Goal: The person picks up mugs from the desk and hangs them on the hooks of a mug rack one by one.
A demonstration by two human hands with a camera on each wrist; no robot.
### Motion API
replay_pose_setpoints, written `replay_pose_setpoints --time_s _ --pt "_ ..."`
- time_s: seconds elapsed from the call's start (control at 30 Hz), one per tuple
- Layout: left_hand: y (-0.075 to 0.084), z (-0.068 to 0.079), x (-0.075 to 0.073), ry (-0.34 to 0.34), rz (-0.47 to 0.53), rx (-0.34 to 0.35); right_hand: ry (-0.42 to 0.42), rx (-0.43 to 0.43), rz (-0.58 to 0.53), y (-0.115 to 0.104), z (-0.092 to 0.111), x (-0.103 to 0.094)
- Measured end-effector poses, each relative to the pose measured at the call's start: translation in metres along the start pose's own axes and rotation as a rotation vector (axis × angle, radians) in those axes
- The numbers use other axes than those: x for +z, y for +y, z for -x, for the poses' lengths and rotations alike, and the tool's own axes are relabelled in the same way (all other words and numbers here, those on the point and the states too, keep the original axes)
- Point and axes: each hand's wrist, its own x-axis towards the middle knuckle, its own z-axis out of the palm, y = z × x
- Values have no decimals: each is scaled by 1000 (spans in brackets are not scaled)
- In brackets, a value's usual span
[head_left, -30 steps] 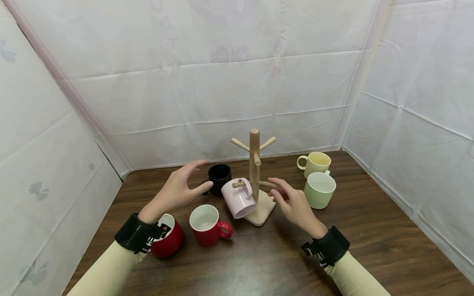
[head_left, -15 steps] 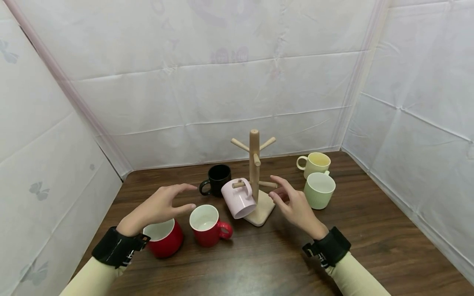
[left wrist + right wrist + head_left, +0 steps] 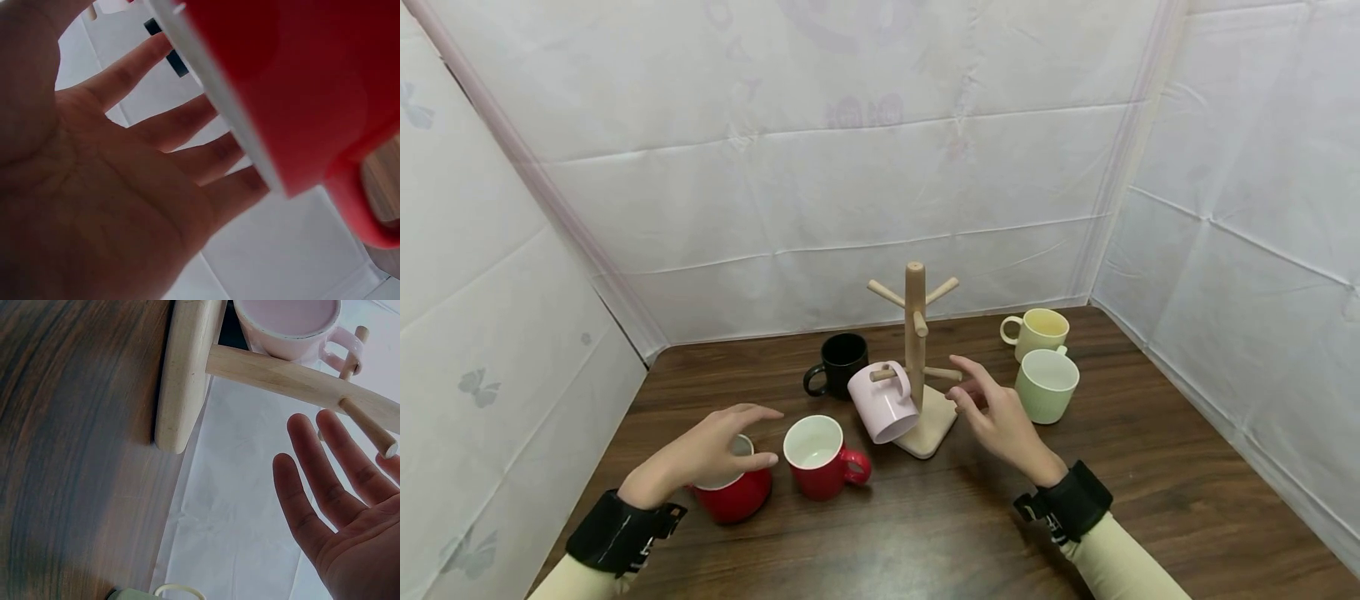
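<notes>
My left hand [image 3: 703, 454] hovers over the left red mug [image 3: 737, 498], thumb apart from loosely extended fingers. In the left wrist view, this mug [image 3: 312, 81] fills the upper right, with the open palm and spread fingers [image 3: 119, 75] behind it. A second red mug [image 3: 820, 475], white inside, stands to its right, handle pointing right. The pink mug [image 3: 880, 408] hangs tilted by its handle from a lower peg of the wooden mug tree [image 3: 915, 333]. My right hand [image 3: 1003, 421], fingers relaxed, is beside the lower right peg [image 3: 943, 374], holding nothing.
A black mug [image 3: 846, 367] stands behind the pink one. At the right are a yellow mug [image 3: 1043, 332] and a pale green mug [image 3: 1047, 387], close together. White sheeting [image 3: 880, 192] walls the back and sides of the dark wooden table [image 3: 880, 542].
My left hand has drawn back from beside the black and pink mugs, moving left and nearer to me, over the left red mug. The right hand has stayed almost still.
</notes>
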Motion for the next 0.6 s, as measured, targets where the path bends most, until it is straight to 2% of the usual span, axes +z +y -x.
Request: replay_pose_setpoints --time_s 0.27,0.6 --pt "2 18 5 -4 -2 -59 1 2 -30 2 2 -1" --pt "4 28 6 18 -11 -136 -2 9 -42 4 2 -1"
